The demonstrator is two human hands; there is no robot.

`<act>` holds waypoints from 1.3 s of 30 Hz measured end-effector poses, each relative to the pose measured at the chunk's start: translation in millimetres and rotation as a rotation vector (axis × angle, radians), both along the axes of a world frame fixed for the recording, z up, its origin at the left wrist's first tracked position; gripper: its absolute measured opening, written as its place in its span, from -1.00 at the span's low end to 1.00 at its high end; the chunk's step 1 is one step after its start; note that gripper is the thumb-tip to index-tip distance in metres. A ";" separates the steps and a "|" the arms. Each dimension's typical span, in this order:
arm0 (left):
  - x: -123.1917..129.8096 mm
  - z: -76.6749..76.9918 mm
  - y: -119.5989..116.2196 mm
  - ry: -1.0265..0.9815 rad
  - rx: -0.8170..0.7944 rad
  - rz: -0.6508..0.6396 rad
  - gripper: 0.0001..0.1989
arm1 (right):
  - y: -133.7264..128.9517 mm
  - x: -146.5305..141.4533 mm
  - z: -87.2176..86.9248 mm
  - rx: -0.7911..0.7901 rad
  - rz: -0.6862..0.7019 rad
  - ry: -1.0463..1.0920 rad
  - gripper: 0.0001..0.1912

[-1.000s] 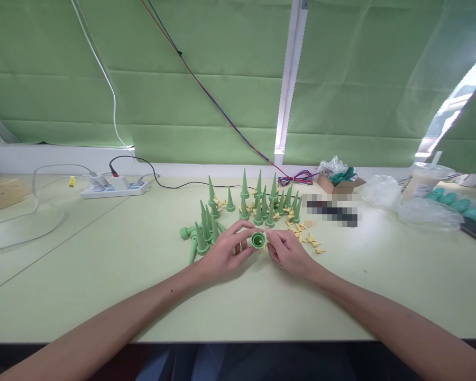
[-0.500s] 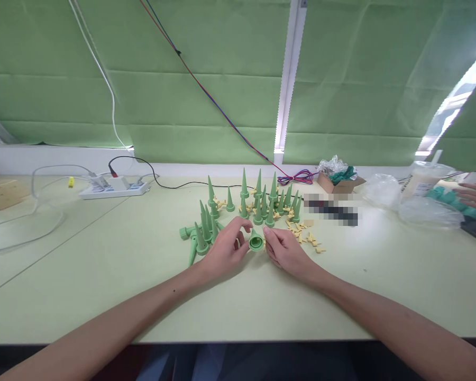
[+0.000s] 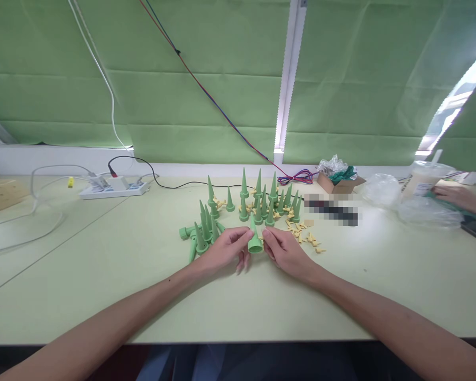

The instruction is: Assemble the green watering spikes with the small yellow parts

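A hollow green plastic cone spike (image 3: 255, 244) stands point up between my hands, above the table. My left hand (image 3: 229, 247) pinches its left side between thumb and forefinger, while the other fingers hang below. On the other side, my right hand (image 3: 286, 251) is closed, thumb on forefinger, around a small yellow plastic valve (image 3: 262, 241) at the cone's side. Most of that yellow part is hidden by the fingertips. Several upright green cone spikes (image 3: 244, 182) stand behind, with yellow parts among them. Loose yellow valves (image 3: 311, 239) lie to the right of my right hand.
More green cones (image 3: 201, 241) stand and lie left of my left hand. A white power strip (image 3: 115, 189) with cables sits at the back left. At the right are an open cardboard box (image 3: 341, 185), plastic bags (image 3: 381, 190), a drink cup (image 3: 420, 182) and another person's hand (image 3: 460, 198).
The green cone has tipped from its open base facing me to nearly upright. My left hand has shifted its grip, thumb now on the cone. The other person's hand has moved left.
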State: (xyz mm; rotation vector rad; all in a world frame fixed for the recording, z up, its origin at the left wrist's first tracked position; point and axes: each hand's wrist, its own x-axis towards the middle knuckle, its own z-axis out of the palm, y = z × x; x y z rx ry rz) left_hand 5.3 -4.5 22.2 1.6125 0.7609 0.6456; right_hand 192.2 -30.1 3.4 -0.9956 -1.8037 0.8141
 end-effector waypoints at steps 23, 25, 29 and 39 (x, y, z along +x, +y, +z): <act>-6.8 -10.4 0.1 0.141 0.806 0.088 -0.76 | 3.8 2.9 -4.6 -0.006 -0.021 -0.132 -0.51; -7.5 -11.5 0.1 0.161 0.871 0.082 -0.76 | 3.6 2.4 -4.6 -0.006 -0.028 -0.133 -0.49; -7.0 -12.3 0.2 0.193 0.919 0.105 -0.81 | 4.0 0.5 -4.8 -0.026 -0.042 -0.103 -0.48; -3.1 -10.2 1.9 0.222 0.738 0.269 -0.81 | -0.3 -4.4 -0.3 -0.057 -0.098 0.027 -0.50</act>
